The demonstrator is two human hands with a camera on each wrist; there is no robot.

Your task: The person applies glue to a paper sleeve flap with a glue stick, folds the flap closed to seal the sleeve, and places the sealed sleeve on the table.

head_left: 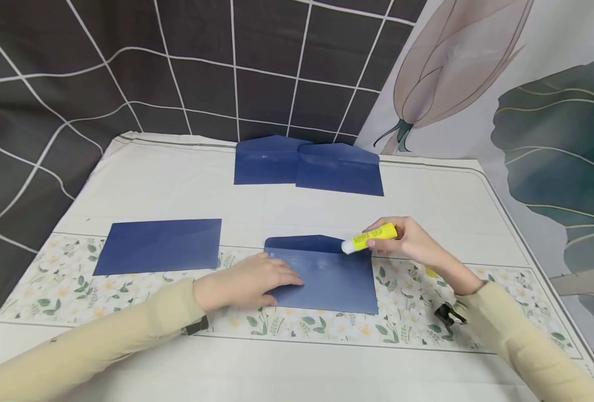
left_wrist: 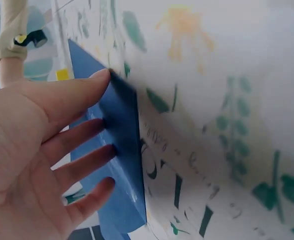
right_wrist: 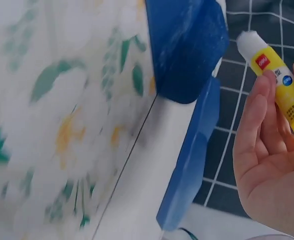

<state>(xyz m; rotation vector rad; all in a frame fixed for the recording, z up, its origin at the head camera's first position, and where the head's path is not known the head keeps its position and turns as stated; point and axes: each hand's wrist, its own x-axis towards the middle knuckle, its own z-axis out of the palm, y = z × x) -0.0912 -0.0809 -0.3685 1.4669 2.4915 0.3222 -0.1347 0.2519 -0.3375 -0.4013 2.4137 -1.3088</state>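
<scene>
An open blue envelope (head_left: 327,279) lies on the floral strip of the tablecloth, its flap (head_left: 307,243) spread away from me. Whitish smears show on its surface in the right wrist view. My left hand (head_left: 248,279) rests on the envelope's left side with relaxed, spread fingers, the thumb at its near edge. In my right hand (head_left: 409,240) I hold a yellow glue stick (right_wrist: 282,90), its white end pointing left and down. That end is over the right part of the flap fold; whether it touches the paper I cannot tell.
Left of my work lies another blue envelope (head_left: 158,247), smooth side up. Two blue envelopes with raised flaps (head_left: 266,164) (head_left: 339,170) overlap at the table's back edge. A small yellow thing (head_left: 431,272) sits beside my right forearm. Dark grid cloth (head_left: 266,95) hangs behind.
</scene>
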